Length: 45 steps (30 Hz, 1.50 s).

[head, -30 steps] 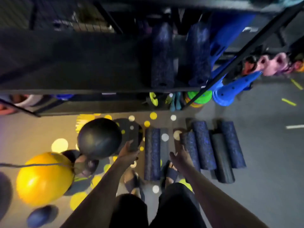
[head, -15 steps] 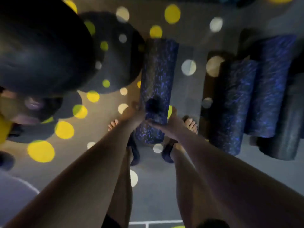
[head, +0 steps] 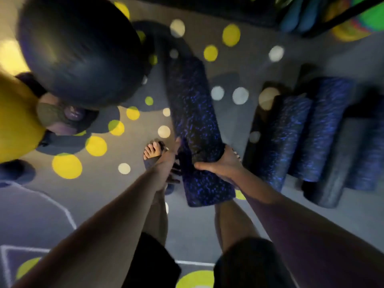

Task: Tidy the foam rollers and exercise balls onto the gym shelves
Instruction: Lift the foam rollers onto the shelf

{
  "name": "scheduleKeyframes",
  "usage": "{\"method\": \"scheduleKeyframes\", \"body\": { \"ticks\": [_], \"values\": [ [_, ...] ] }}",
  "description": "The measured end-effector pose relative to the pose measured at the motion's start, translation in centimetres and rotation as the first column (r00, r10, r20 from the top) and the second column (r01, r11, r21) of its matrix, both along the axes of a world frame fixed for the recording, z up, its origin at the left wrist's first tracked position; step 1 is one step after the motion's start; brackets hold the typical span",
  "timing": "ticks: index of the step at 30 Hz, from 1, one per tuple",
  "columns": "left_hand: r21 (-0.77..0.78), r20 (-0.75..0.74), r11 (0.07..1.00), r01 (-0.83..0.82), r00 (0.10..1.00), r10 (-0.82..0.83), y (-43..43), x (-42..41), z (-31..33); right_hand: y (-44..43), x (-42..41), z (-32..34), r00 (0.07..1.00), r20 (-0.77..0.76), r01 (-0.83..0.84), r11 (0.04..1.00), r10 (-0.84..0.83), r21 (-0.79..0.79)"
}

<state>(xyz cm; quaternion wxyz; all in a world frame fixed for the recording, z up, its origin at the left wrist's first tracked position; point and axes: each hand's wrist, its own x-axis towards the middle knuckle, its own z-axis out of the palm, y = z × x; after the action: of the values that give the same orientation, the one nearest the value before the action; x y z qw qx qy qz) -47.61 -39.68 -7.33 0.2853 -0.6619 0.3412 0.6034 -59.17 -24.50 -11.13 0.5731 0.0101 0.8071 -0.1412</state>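
Spotted floor point(head: 239, 129) under both hands' blue-flecked foam roller point(head: 195, 121).

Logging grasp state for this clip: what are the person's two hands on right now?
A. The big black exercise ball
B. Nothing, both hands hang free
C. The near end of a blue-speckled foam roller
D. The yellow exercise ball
C: the right hand wraps over the near end of the blue-speckled foam roller and the left hand presses its other side, while the black ball and yellow ball sit untouched.
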Motion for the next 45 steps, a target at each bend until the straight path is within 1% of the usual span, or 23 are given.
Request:
{"method": "scheduleKeyframes", "body": {
  "ticks": [2,4,6,8,11,15,17,19,22,24,27,28,29,31,32,34,35,37,38,39,41,43,45],
  "values": [
    [0.102,-0.017,0.991,-0.088,0.996,0.090,-1.8,0.0,8.7,-2.4,-2.6,10.8,0.981,0.041,-0.186,0.982,0.187,-0.033],
    [0.160,-0.089,0.985,-0.058,0.993,0.073,-4.2,0.2,18.8,-5.5,-4.9,21.8,0.943,0.027,-0.329,0.942,0.331,-0.060],
    [0.127,-0.170,0.992,-0.006,0.985,0.027,-6.3,-0.3,24.7,-8.3,-7.0,28.5,0.916,0.007,-0.400,0.913,0.402,-0.082],
    [0.077,-0.273,0.994,0.079,0.961,-0.055,-9.0,-1.2,31.8,-11.1,-8.8,36.6,0.911,-0.069,-0.413,0.902,0.407,-0.126],
    [-0.043,-0.397,0.985,0.167,0.902,-0.170,-12.5,-3.8,40.1,-13.1,-10.9,45.4,0.938,-0.166,-0.330,0.930,0.305,-0.159],
    [-0.132,-0.524,0.986,0.102,0.837,-0.156,-15.3,-8.2,46.2,-13.2,-13.3,51.4,0.948,-0.315,-0.123,0.954,0.032,-0.272],
    [-0.152,-0.588,0.987,0.060,0.797,-0.139,-15.8,-10.6,47.9,-12.8,-14.8,53.4,0.938,-0.316,0.011,0.926,-0.140,-0.377],
    [-0.153,-0.633,0.987,0.052,0.762,-0.138,-15.9,-13.5,48.9,-12.5,-16.8,54.3,0.922,-0.271,0.115,0.863,-0.278,-0.492],
    [-0.206,-0.682,0.978,0.029,0.712,-0.165,-15.4,-18.1,49.1,-11.8,-20.6,54.4,0.852,-0.256,0.260,0.794,-0.456,-0.549],
    [-0.248,-0.698,0.968,0.034,0.687,-0.203,-14.3,-21.7,49.3,-11.6,-23.6,54.3,0.809,-0.197,0.354,0.727,-0.553,-0.588],
    [-0.329,-0.621,0.937,0.117,0.721,-0.307,-11.8,-26.9,50.0,-11.2,-28.6,53.3,0.734,-0.188,0.425,0.657,-0.653,-0.622],
    [-0.285,-0.606,0.948,0.142,0.740,-0.293,-10.7,-28.2,50.2,-11.0,-30.4,52.4,0.700,-0.185,0.444,0.622,-0.690,-0.645],
    [-0.193,-0.603,0.966,0.170,0.757,-0.253,-9.6,-29.4,50.2,-10.9,-32.2,51.8,0.672,-0.178,0.458,0.591,-0.719,-0.664],
    [0.019,-0.620,0.982,0.190,0.772,-0.137,-8.1,-32.1,48.8,-10.7,-36.6,48.8,0.634,-0.194,0.466,0.570,-0.748,-0.677],
    [0.043,-0.643,0.988,0.148,0.761,-0.086,-7.6,-33.7,47.7,-10.6,-38.9,46.8,0.621,-0.213,0.471,0.577,-0.754,-0.667],
    [0.015,-0.676,0.999,-0.030,0.737,0.032,-6.7,-37.4,45.0,-10.9,-42.7,44.3,0.592,-0.262,0.484,0.595,-0.763,-0.641],
    [0.045,-0.678,0.992,-0.117,0.726,0.117,-6.3,-39.4,44.0,-10.9,-44.1,43.5,0.581,-0.286,0.486,0.606,-0.762,-0.630],
    [0.113,-0.704,0.974,-0.197,0.676,0.219,-5.4,-42.9,42.9,-11.4,-45.2,45.3,0.586,-0.342,0.446,0.644,-0.735,-0.621],
    [0.116,-0.725,0.972,-0.203,0.651,0.223,-5.3,-43.9,42.8,-11.6,-45.7,45.5,0.609,-0.383,0.387,0.682,-0.694,-0.620],
    [0.113,-0.734,0.979,-0.168,0.651,0.196,-5.2,-44.8,42.4,-11.6,-45.9,45.6,0.641,-0.411,0.337,0.719,-0.648,-0.608],
    [0.017,-0.744,0.998,-0.060,0.666,0.053,-5.1,-46.3,41.5,-10.9,-45.7,44.9,0.688,-0.442,0.280,0.772,-0.576,-0.570],
    [-0.027,-0.717,0.999,-0.027,0.697,-0.001,-4.7,-47.0,39.8,-9.4,-44.4,45.3,0.699,-0.492,0.244,0.820,-0.519,-0.518],
    [-0.092,-0.673,0.995,-0.049,0.739,-0.026,-4.3,-46.3,39.3,-7.3,-42.2,45.4,0.679,-0.542,0.187,0.831,-0.495,-0.524]
  ]
}}
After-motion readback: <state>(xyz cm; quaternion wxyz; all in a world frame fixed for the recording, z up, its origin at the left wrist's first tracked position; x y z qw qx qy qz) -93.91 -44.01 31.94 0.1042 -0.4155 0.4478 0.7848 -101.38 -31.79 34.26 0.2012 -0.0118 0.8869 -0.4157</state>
